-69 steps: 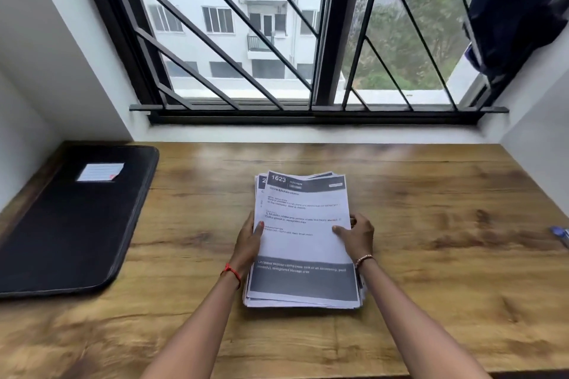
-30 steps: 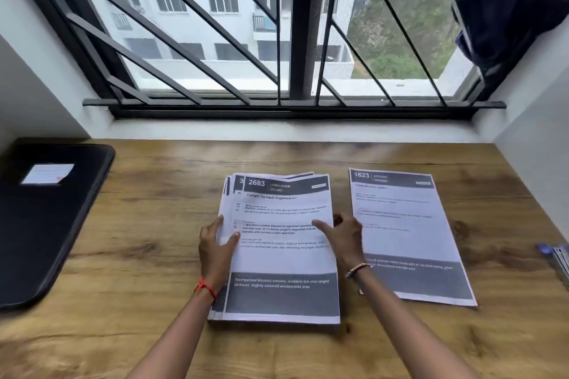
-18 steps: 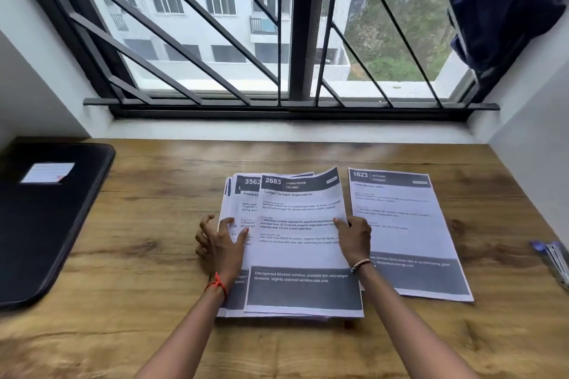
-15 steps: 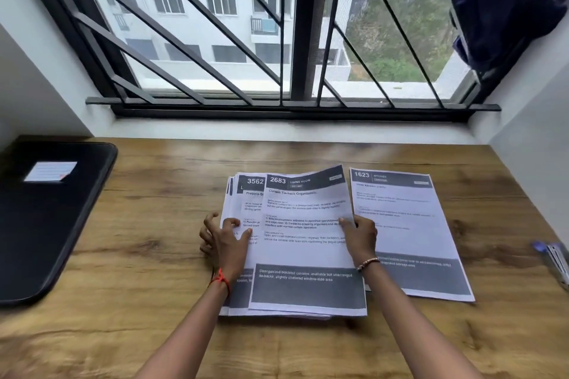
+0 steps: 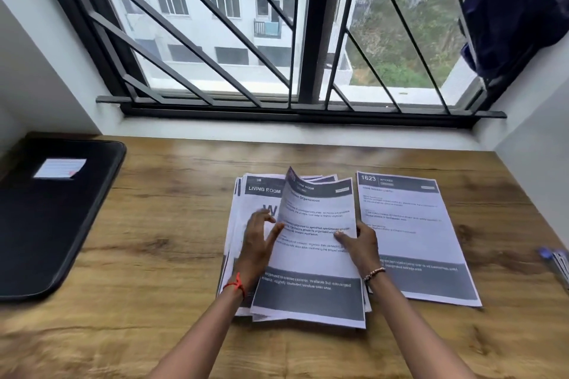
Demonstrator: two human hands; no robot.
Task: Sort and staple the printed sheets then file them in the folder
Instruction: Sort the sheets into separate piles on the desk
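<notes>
Wooden surface (image 5: 154, 332), with the black folder (image 5: 46, 224) flat at far left, well clear. In the centre sits the stack (image 5: 261, 194), long axis running away from the person, headers at the far end. A lone sheet (image 5: 409, 224) lies just right of it, same heading. The top sheet (image 5: 314, 255) is curling (left edge lifted): right hand (image 5: 363, 246) pinches its right edge, left hand (image 5: 258, 243) lies spread and loose on the stack beneath.

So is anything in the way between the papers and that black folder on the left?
Nothing visible is. Only bare wooden table lies between the stack of sheets and the black folder. The right hand pinches the lifted sheet, and the left hand is spread over the stack. The folder itself looks closed, though.
</notes>
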